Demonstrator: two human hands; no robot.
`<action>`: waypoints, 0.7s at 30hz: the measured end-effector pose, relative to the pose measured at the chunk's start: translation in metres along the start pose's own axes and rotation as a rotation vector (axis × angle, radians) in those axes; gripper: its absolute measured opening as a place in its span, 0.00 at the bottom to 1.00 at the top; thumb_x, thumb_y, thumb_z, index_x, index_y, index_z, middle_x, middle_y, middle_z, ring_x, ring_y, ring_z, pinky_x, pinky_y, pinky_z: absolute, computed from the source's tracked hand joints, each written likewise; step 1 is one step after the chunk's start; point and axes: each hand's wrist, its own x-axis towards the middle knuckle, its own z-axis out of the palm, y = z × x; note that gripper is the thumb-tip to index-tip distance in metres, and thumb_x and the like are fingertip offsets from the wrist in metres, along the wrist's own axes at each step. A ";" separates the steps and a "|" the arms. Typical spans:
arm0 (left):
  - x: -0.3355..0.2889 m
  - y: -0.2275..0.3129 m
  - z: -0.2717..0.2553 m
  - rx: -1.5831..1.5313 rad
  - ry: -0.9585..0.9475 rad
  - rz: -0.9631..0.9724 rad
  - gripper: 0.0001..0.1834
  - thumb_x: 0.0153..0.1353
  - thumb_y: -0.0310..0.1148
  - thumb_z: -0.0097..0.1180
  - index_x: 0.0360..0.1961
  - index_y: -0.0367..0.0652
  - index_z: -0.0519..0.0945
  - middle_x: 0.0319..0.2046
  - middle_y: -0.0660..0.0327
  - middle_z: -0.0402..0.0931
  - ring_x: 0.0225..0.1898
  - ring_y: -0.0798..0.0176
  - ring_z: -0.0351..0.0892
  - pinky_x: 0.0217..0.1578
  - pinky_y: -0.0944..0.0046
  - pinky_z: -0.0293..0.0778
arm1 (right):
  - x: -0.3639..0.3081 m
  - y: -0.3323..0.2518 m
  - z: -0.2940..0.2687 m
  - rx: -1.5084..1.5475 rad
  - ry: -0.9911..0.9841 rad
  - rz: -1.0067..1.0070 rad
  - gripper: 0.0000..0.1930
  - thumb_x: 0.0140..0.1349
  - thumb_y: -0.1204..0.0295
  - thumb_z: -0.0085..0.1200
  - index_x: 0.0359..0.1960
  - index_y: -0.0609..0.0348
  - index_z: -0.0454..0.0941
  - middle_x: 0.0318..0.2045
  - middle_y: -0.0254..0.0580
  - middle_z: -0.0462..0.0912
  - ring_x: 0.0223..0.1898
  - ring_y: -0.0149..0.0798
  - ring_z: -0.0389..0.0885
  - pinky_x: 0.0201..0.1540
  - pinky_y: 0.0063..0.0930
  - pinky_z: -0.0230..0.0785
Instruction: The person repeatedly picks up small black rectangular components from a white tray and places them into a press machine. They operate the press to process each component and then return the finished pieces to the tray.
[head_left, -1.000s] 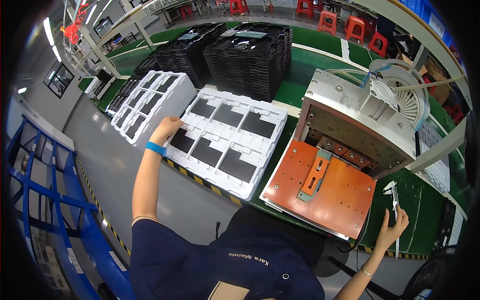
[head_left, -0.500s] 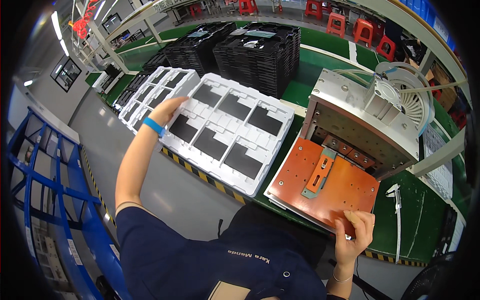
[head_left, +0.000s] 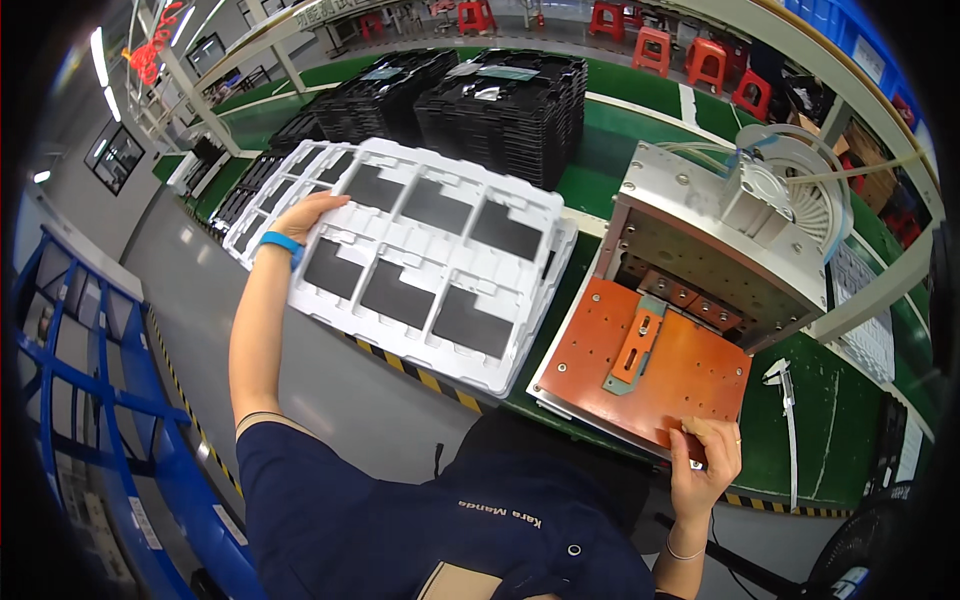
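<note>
My left hand (head_left: 306, 216), with a blue band at the wrist, grips the left edge of a white plastic tray (head_left: 395, 240). Flat dark grey notched pieces (head_left: 472, 322) lie in its compartments. The tray sits askew, shifted left, over another white tray (head_left: 470, 377) whose rim shows at the right and front. My right hand (head_left: 708, 462) is at the front right corner of an orange plate (head_left: 590, 350) on a metal press (head_left: 720, 225). Its fingers are loosely curled, thumb apart, with nothing visible between them. An orange slotted block (head_left: 637, 345) is fixed on the plate.
More white trays (head_left: 262, 218) with dark pieces stand at the left. Tall stacks of black trays (head_left: 505, 125) rise behind. A caliper (head_left: 788, 420) lies right of the press on the green bench. Blue shelving (head_left: 100, 365) stands left, and a black fan (head_left: 865, 550) is at lower right.
The upper white tray has moved left with my left hand, uncovering the rim of the tray beneath. My right hand stays by the plate's corner. The view has shifted slightly.
</note>
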 end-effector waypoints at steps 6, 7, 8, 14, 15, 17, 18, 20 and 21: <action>-0.079 -0.007 -0.134 -0.342 0.155 0.042 0.14 0.67 0.32 0.55 0.48 0.32 0.78 0.41 0.48 0.83 0.40 0.56 0.86 0.43 0.58 0.85 | -0.001 -0.003 0.000 -0.016 -0.014 -0.004 0.10 0.46 0.79 0.68 0.32 0.58 0.83 0.29 0.37 0.81 0.32 0.40 0.76 0.35 0.30 0.66; -0.092 -0.020 -0.175 -0.388 0.255 0.066 0.16 0.67 0.34 0.54 0.49 0.32 0.78 0.43 0.49 0.83 0.39 0.57 0.86 0.40 0.58 0.85 | -0.001 -0.003 0.000 -0.006 -0.014 -0.014 0.10 0.46 0.79 0.68 0.32 0.58 0.83 0.29 0.37 0.81 0.32 0.40 0.76 0.35 0.30 0.66; -0.098 -0.027 -0.192 -0.466 0.276 0.066 0.16 0.68 0.34 0.54 0.50 0.33 0.78 0.41 0.50 0.84 0.37 0.55 0.87 0.38 0.56 0.86 | 0.000 -0.004 0.001 -0.014 -0.008 -0.022 0.10 0.46 0.79 0.68 0.32 0.58 0.83 0.29 0.37 0.81 0.31 0.40 0.76 0.35 0.30 0.66; -0.083 -0.084 -0.290 -0.580 0.462 0.210 0.17 0.69 0.36 0.52 0.51 0.33 0.76 0.42 0.48 0.83 0.41 0.50 0.86 0.42 0.50 0.85 | 0.002 -0.002 0.004 -0.008 0.004 -0.031 0.10 0.46 0.80 0.68 0.31 0.58 0.83 0.28 0.36 0.81 0.30 0.39 0.76 0.34 0.29 0.66; -0.069 -0.092 -0.286 -0.637 0.471 0.190 0.16 0.69 0.34 0.52 0.50 0.33 0.76 0.42 0.48 0.83 0.42 0.49 0.85 0.44 0.48 0.84 | 0.002 -0.003 0.004 -0.021 0.005 -0.032 0.10 0.46 0.80 0.68 0.31 0.58 0.83 0.27 0.36 0.80 0.30 0.39 0.76 0.34 0.29 0.66; -0.042 -0.102 -0.280 -0.655 0.571 0.233 0.14 0.68 0.32 0.53 0.49 0.33 0.77 0.42 0.48 0.83 0.40 0.49 0.85 0.41 0.47 0.84 | 0.003 -0.003 0.004 -0.031 0.001 -0.023 0.09 0.45 0.80 0.68 0.30 0.58 0.83 0.27 0.36 0.80 0.30 0.39 0.76 0.34 0.29 0.66; -0.037 -0.105 -0.281 -0.630 0.599 0.275 0.15 0.67 0.34 0.55 0.48 0.32 0.76 0.42 0.49 0.83 0.41 0.48 0.85 0.42 0.47 0.83 | 0.003 -0.004 0.004 -0.031 -0.002 -0.018 0.09 0.45 0.80 0.68 0.30 0.58 0.83 0.27 0.36 0.80 0.30 0.39 0.76 0.34 0.28 0.66; -0.030 -0.110 -0.262 -0.319 0.814 0.199 0.23 0.62 0.39 0.62 0.48 0.28 0.75 0.40 0.47 0.83 0.38 0.48 0.85 0.39 0.51 0.82 | 0.004 -0.005 0.004 -0.054 -0.001 -0.026 0.09 0.46 0.80 0.68 0.30 0.58 0.83 0.27 0.36 0.81 0.30 0.38 0.76 0.34 0.28 0.66; -0.042 -0.102 -0.254 -0.144 0.934 0.169 0.27 0.60 0.41 0.66 0.48 0.26 0.74 0.39 0.46 0.82 0.37 0.48 0.85 0.37 0.53 0.82 | 0.005 -0.004 0.003 -0.040 -0.003 -0.031 0.09 0.46 0.80 0.68 0.30 0.58 0.84 0.28 0.36 0.81 0.30 0.38 0.76 0.33 0.28 0.66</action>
